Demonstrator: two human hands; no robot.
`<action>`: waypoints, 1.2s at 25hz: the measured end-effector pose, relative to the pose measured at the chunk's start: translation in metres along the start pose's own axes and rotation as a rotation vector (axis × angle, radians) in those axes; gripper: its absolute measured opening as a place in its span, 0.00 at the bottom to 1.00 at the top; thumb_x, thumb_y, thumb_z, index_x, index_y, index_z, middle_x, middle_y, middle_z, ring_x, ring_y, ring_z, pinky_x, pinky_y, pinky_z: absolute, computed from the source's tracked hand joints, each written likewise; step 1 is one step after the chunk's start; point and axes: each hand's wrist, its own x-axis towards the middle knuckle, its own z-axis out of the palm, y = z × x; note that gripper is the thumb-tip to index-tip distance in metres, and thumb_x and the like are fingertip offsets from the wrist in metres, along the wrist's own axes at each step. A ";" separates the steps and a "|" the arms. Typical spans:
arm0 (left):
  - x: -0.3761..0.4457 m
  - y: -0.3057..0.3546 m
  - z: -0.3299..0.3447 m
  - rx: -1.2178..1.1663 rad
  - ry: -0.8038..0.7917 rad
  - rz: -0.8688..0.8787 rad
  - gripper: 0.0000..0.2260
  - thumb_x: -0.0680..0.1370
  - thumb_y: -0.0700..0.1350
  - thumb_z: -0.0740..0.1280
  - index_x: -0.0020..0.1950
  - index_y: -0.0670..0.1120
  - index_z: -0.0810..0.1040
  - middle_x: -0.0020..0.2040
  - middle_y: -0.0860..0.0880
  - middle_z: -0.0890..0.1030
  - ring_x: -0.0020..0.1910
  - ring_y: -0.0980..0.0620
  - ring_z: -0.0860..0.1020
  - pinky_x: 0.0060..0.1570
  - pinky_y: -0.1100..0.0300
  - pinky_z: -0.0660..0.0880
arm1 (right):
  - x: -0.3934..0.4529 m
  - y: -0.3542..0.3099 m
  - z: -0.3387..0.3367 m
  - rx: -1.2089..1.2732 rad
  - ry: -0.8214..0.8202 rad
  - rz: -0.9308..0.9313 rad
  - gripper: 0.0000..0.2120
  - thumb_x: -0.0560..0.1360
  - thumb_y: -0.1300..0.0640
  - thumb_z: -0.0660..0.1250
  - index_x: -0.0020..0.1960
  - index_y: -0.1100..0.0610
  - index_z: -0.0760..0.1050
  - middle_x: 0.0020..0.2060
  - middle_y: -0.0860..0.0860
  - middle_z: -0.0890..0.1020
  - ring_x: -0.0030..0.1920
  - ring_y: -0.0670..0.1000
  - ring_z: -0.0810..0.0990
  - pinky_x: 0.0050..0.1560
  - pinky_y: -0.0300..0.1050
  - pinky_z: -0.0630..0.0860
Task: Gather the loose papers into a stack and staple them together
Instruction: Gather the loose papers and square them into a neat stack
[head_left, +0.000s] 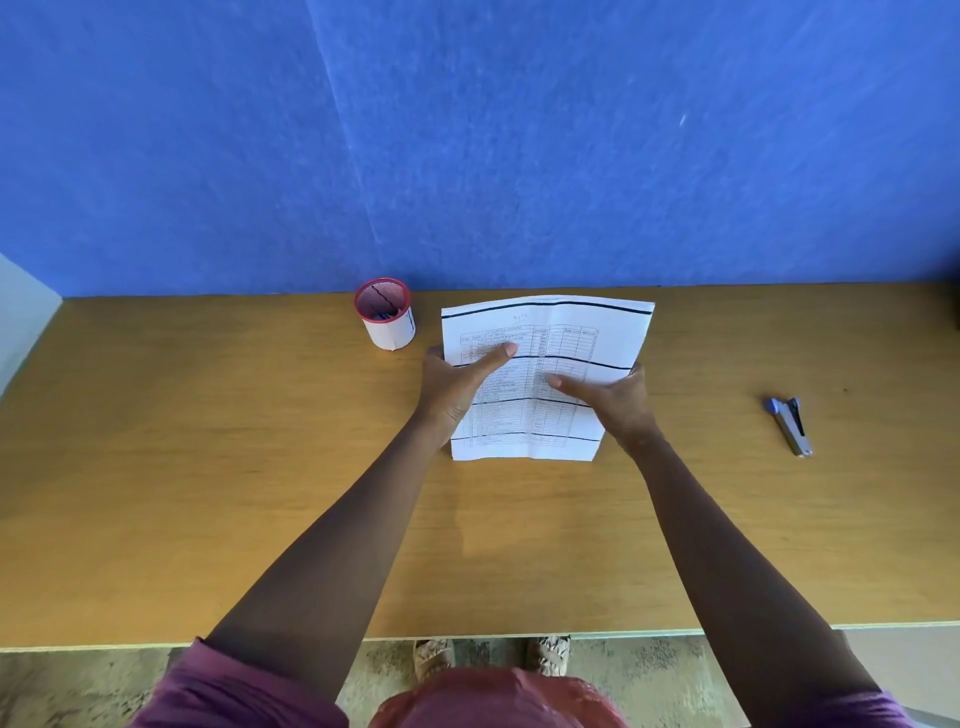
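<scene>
**Papers held upright at mid-bench, stapler untouched**

I see the near edge of the bench (156, 571) with both forearms reaching over it from below. Beyond them, the papers (545, 374) stand gathered at the middle of the bench, bottom edge on the wood, top edge tilted toward the far edge. The left hand (452, 387) grips the left side of the papers, thumb across the printed face. The right hand (618, 397) grips the right side likewise, thumb pressed on the face; fingers of both are hidden behind the sheets. The stapler (790, 426) lies flat, well apart, toward the right edge. A red-rimmed pen cup (387, 317) stands near the far edge, just left of the papers.
</scene>
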 end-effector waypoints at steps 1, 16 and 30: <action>0.001 -0.001 0.001 0.001 0.002 -0.010 0.25 0.67 0.47 0.81 0.61 0.46 0.79 0.54 0.52 0.86 0.54 0.53 0.84 0.50 0.61 0.81 | 0.000 0.001 -0.001 -0.001 0.005 -0.004 0.17 0.66 0.67 0.80 0.52 0.55 0.83 0.50 0.50 0.88 0.52 0.50 0.87 0.54 0.48 0.83; -0.002 -0.013 0.001 0.050 -0.045 -0.008 0.16 0.67 0.40 0.81 0.52 0.49 0.84 0.51 0.52 0.87 0.51 0.54 0.86 0.51 0.58 0.81 | 0.002 0.021 -0.007 0.061 -0.003 0.008 0.21 0.65 0.68 0.81 0.56 0.58 0.83 0.53 0.54 0.87 0.55 0.54 0.86 0.57 0.54 0.82; -0.004 -0.021 0.000 0.070 -0.043 -0.054 0.20 0.67 0.44 0.82 0.57 0.46 0.83 0.52 0.53 0.87 0.51 0.57 0.85 0.50 0.61 0.81 | -0.001 0.027 -0.008 0.044 0.020 0.059 0.18 0.67 0.65 0.80 0.55 0.54 0.82 0.52 0.51 0.87 0.54 0.50 0.86 0.52 0.44 0.83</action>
